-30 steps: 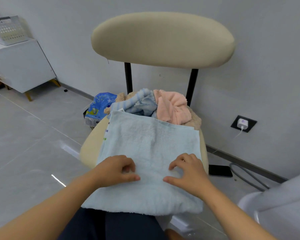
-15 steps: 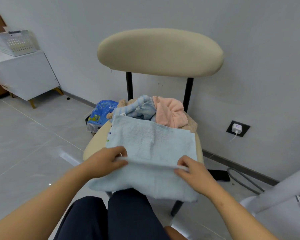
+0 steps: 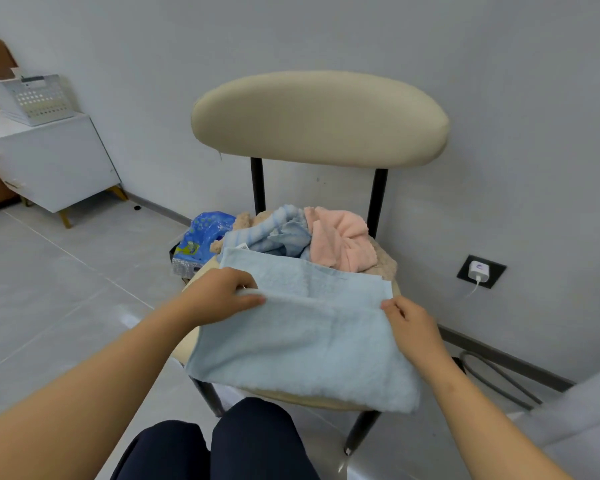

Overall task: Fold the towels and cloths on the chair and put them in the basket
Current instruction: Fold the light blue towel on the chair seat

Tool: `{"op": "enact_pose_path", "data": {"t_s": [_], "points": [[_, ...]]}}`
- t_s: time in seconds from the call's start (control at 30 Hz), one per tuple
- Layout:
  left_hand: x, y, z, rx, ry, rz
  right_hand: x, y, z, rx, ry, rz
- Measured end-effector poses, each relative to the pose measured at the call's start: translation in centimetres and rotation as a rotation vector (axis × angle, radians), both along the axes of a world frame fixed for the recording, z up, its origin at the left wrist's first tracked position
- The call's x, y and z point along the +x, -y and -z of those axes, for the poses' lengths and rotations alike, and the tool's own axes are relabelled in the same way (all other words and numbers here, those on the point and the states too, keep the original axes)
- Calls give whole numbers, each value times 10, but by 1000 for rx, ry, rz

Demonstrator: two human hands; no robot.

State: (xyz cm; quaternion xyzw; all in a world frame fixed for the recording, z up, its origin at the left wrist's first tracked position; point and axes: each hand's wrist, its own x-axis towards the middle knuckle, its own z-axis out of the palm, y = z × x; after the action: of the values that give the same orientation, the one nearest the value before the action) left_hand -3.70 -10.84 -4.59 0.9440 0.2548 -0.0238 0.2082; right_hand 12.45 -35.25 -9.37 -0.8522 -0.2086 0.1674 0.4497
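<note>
1. Pale blue terry fills the middle of my view: the light blue towel (image 3: 302, 351) lies across the front of the chair (image 3: 319, 119) seat. Its near part hangs over the seat's front edge, and a lifted edge runs across its middle.
2. The left grip (image 3: 219, 296) pinches the left end of that lifted edge, thumb on top and fingers curled beneath.
3. The right grip (image 3: 413, 327) holds the right end of the same edge, fingertips closed on the cloth.
4. At the back of the seat sits a loose pile that touches the towel's far edge. It is made up of a blue striped cloth (image 3: 278, 233), a pink cloth (image 3: 340, 240) and a tan cloth (image 3: 383, 263) underneath.
5. A small white tag (image 3: 245, 246) shows at the towel's far left corner, with print too small for me to read.
6. The blue plastic bag (image 3: 201, 237) on the floor beside the chair carries printed pictures, but I can read no words. The white charger (image 3: 478, 270) in the wall socket bears a mark I cannot make out.
7. The white perforated basket (image 3: 35, 98) stands on a white cabinet (image 3: 49, 161) at far left, well apart from the chair.
</note>
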Motion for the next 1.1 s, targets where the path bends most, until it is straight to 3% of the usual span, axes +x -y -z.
{"op": "enact_pose_path", "data": {"t_s": [0.2, 0.3, 0.6, 0.73, 0.93, 1.1], "points": [[21, -12, 38, -231, 265, -622, 27, -23, 25, -23, -210, 186], [27, -22, 51, -269, 294, -755, 39, -33, 32, 3, -274, 264], [42, -27, 56, -334, 498, -810, 44, -42, 41, 21, -102, 337], [45, -29, 52, -355, 528, -796, 46, -45, 41, 43, -147, 287], [36, -39, 42, -345, 639, -779, 54, -46, 33, 212, -7, 381], [38, -44, 38, -309, 670, -790, 61, -57, 28, 308, -50, 429]]}}
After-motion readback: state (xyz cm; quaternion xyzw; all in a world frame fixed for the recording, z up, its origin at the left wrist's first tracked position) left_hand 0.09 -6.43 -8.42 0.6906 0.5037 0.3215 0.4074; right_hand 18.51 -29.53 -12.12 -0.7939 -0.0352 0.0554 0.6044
